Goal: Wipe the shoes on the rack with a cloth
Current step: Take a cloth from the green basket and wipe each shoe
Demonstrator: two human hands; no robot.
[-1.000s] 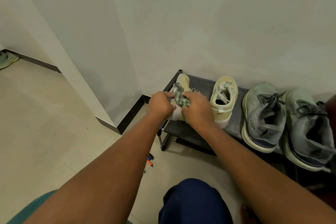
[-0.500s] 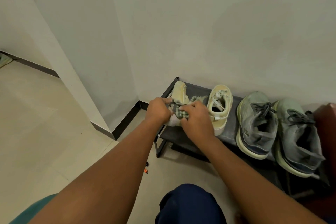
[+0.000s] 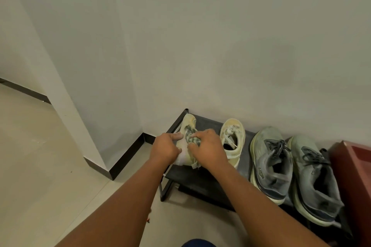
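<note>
Shoes are sitting in a row on the top shelf of a dark rack [image 3: 202,174] that is standing against the pale wall [image 3: 200,36]. At the left end, a pale yellow shoe [image 3: 189,121] is lying with its toe pointing toward the wall, and both hands are working on it. A crumpled checked cloth [image 3: 191,137] is resting on the middle of this shoe, bunched under the right hand [image 3: 208,148], whose fingers are curling around the fabric and pressing it against the upper. The left hand [image 3: 166,147] is gripping the shoe's near left side, thumb stretching along the upper and fingers wrapping the whitish heel part, steadying it on the shelf. Just beside, to the right, the matching yellow shoe [image 3: 233,140] is sitting untouched with its laces loose. Further right, two grey sneakers [image 3: 272,164] are standing side by side with dark laces, the second one [image 3: 315,182] lying close to a dark red object [image 3: 355,176] at the frame's edge. Both bare forearms are reaching in from the bottom of the view. The rack's near left leg is standing on a light tiled floor [image 3: 40,156], and a dark baseboard [image 3: 128,152] is running along the wall corner to the left of the rack.
</note>
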